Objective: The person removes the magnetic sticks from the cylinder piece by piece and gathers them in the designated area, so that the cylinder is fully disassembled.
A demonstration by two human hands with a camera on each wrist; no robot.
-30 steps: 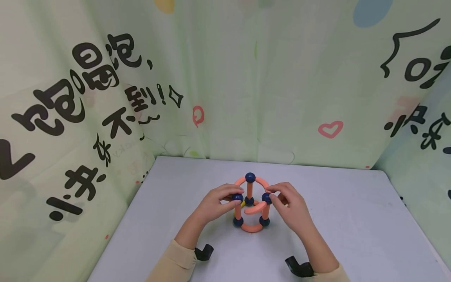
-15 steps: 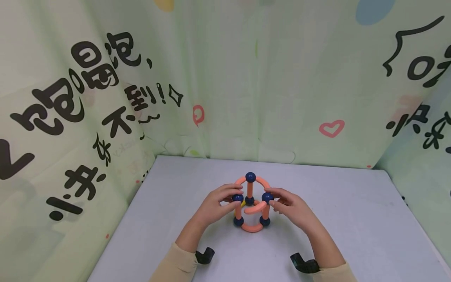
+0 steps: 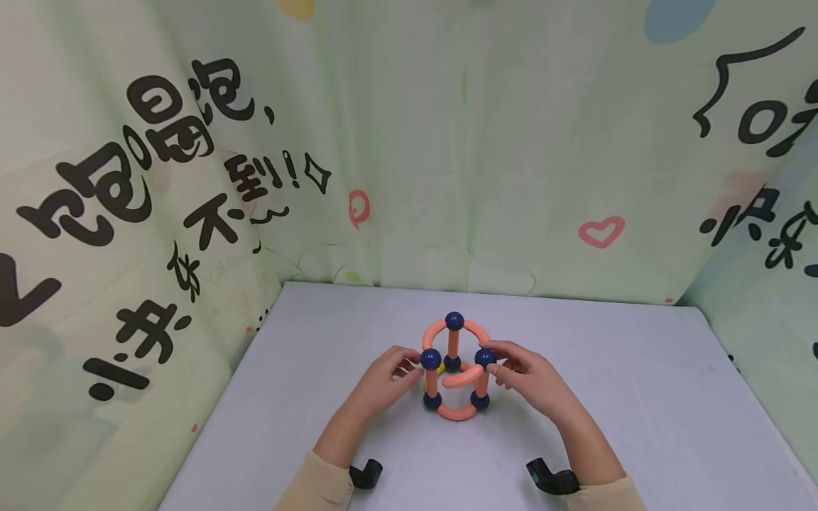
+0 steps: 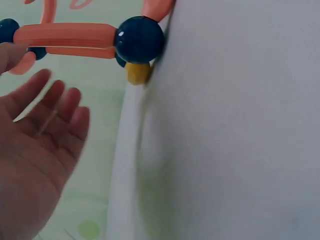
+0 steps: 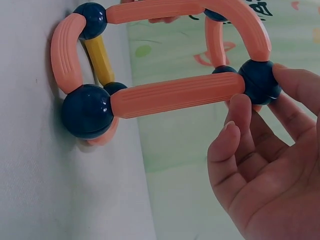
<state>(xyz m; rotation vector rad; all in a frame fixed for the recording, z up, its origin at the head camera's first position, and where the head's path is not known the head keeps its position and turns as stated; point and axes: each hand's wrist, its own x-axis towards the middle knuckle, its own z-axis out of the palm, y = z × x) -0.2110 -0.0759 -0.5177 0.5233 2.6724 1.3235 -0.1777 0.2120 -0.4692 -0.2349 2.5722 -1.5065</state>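
A frame of orange rods (image 5: 177,94) and dark blue balls, a magnetic building toy by its look, stands on the table. My right hand (image 3: 527,372) pinches its upper right ball (image 5: 260,82) between thumb and fingers. From that ball a curved orange rod (image 3: 463,377) reaches leftward; in the head view its left end appears apart from the upper left ball (image 3: 431,359). Just left of that ball is my left hand (image 3: 386,377), fingers loosely bent and holding nothing. Whether its thumb touches the toy, I cannot tell. A yellow rod (image 5: 100,59) lies low in the frame, mostly hidden in the head view.
The white tabletop (image 3: 639,397) spreads around the toy on every side. Behind it and along both sides hangs a pale green curtain (image 3: 409,142) printed with black characters. A black wrist mount (image 3: 366,474) sits on the left forearm, another black mount (image 3: 552,477) on the right.
My left hand has let go of the upper left ball and drawn back to the left. My right hand shifted slightly right earlier and still holds its ball. The toy has hardly moved.
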